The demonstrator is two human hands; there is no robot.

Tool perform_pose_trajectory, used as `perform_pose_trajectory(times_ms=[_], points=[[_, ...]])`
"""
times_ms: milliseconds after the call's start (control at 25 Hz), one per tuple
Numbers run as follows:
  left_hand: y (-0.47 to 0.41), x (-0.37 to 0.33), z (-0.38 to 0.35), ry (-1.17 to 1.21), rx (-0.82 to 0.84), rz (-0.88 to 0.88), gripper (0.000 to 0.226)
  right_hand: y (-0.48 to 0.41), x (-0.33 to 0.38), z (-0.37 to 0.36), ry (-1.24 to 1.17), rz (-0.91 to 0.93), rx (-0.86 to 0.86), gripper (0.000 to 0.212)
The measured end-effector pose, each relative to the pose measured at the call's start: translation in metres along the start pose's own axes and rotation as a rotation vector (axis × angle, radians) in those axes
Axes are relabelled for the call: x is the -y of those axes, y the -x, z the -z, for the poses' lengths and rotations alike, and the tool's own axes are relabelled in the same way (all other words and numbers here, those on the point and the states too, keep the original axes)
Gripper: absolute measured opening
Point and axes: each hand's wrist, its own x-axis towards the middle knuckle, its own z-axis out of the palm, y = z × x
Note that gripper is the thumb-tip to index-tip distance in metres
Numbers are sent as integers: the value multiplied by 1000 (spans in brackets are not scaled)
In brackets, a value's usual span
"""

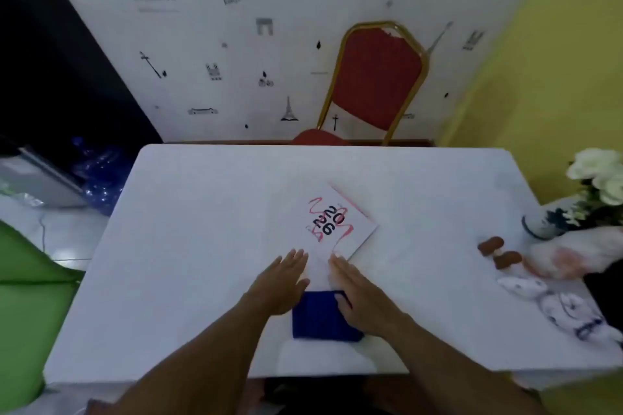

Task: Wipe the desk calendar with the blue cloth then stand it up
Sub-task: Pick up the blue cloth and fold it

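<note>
Desk calendar (337,224) flat on the white table (188,246), turned at an angle, "2026" and pink scribble on the cover facing up. Blue cloth (320,318) folded into a block just nearer than the calendar, toward the table's near edge, apart from it.

Left hand (281,283) open and flat, fingers straight and close together, palm down; fingertips just short of the calendar's near corner, heel of the hand over the cloth's left edge. Holding nothing; contact with table or cloth cannot be told. Right hand (359,293) likewise open, fingers extended and pressed side by side, gripping nothing; fingertips at the calendar's near corner, possibly touching it, palm covering the cloth's right top corner. Strip of bare table showing between the two hands, leading up to the calendar.

Beyond the calendar, past the far table edge, a red chair (376,84) with gold frame. Right of the calendar, near the table's side edge, a vase of white flowers (596,178).
</note>
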Motion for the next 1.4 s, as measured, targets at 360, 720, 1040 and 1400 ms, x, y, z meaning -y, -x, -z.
perform_pose_trajectory(times_ms=[360,720,1040,1400], points=[[39,-2,-59,-170,-21,-244,57,22,-29,-55,341,249,117,76],[39,9,-63,-102,81,-259,71,18,-36,-62,483,360,14,63],[31,3,-51,-38,-141,-270,27,15,-21,-57,386,308,-86,63],[29,7,-48,-37,-37,-225,56,-1,-11,-47,332,341,-210,54]])
